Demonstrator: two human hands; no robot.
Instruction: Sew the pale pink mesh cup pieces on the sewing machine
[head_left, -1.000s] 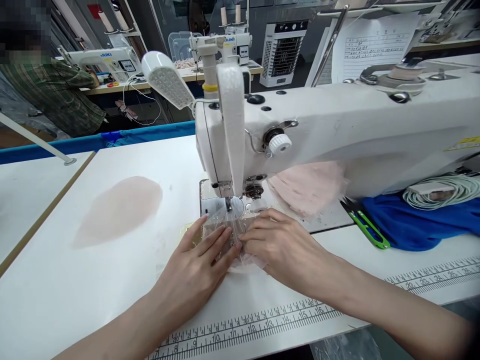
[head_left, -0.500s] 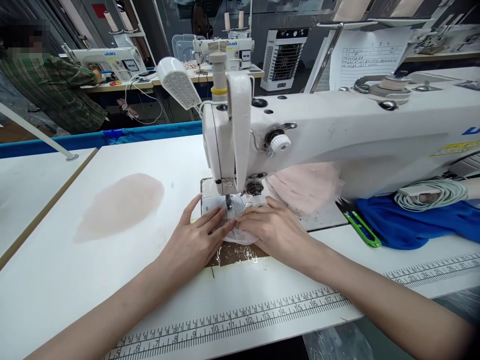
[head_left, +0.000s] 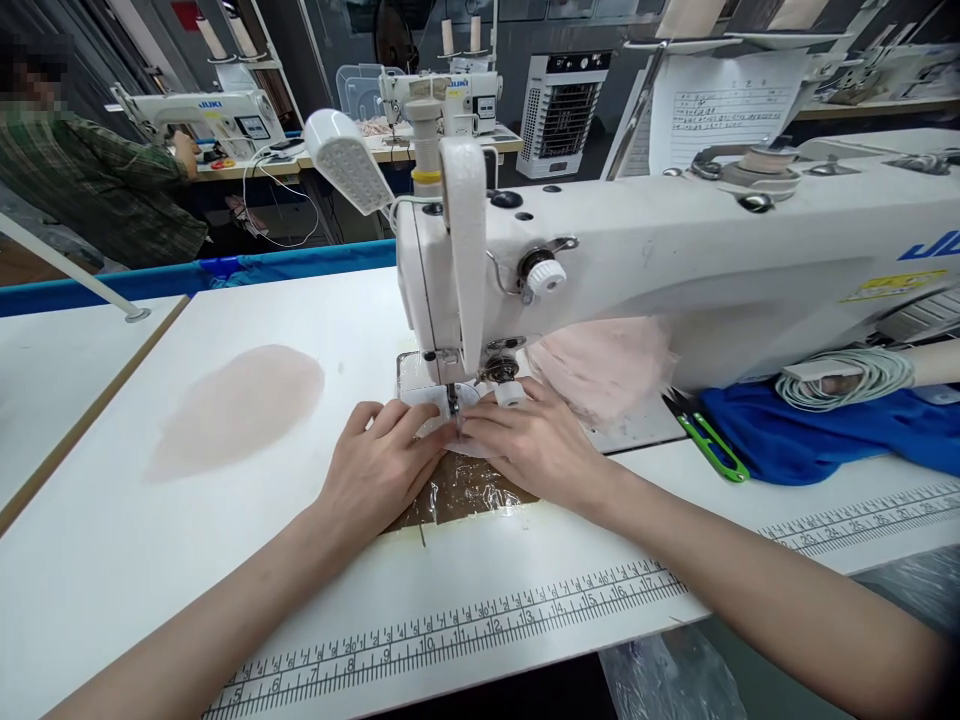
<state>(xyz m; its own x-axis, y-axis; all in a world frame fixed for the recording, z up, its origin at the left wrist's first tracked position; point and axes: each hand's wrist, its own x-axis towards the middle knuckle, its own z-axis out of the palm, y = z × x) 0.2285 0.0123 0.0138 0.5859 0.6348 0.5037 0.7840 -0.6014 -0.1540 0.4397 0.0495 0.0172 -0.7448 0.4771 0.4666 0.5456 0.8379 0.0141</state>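
A small piece of sheer pale fabric (head_left: 474, 447) lies under the presser foot of a white sewing machine (head_left: 615, 240). My left hand (head_left: 386, 455) rests at the left of the needle, fingers bent and close together, thumb on the fabric's edge. My right hand (head_left: 536, 440) presses the fabric from the right with its fingers together, beside the needle area. Both hands' fingertips nearly meet in front of the presser foot. Part of the fabric is hidden under the fingers.
A sheer pink piece (head_left: 240, 410) lies at left, more pink fabric (head_left: 604, 365) behind the needle. Green snips (head_left: 716, 447), blue cloth (head_left: 825, 430) and a cord coil (head_left: 840, 380) are at right. A printed ruler (head_left: 450, 640) runs along the front edge. A person sits back left.
Both hands and the fabric have moved slightly forward toward the needle. My left fingers, spread before, are now bent and closer together. The camera view has shifted a little.
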